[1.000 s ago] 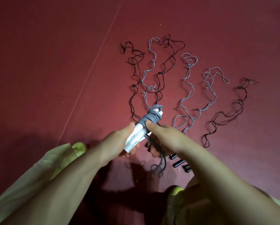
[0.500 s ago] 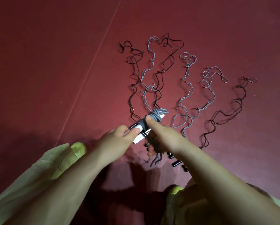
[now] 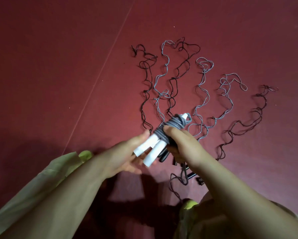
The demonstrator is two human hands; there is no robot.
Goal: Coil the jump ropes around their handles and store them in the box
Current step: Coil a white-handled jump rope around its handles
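Note:
A jump rope with two white handles (image 3: 150, 149) is in front of me, its grey cord (image 3: 175, 125) wound round their upper ends. My left hand (image 3: 127, 156) supports the handles from below, thumb along the top one. My right hand (image 3: 182, 145) grips the grey coil and holds black handles (image 3: 163, 155) underneath. A loose cord end (image 3: 176, 182) dangles below my right hand. Several uncoiled black ropes (image 3: 146, 87) and grey ropes (image 3: 203, 90) lie stretched on the red floor (image 3: 58, 66) beyond my hands. No box is in view.
Small black handles (image 3: 194, 177) of the floor ropes lie beside my right wrist. A pale seam line (image 3: 100, 75) runs diagonally across the floor to the left. My yellow-green sleeves (image 3: 46, 183) fill the bottom corners.
The bundle has turned so both white handles now point down toward me, spread apart. My right hand slid further over the coil, and the loose tail hangs lower.

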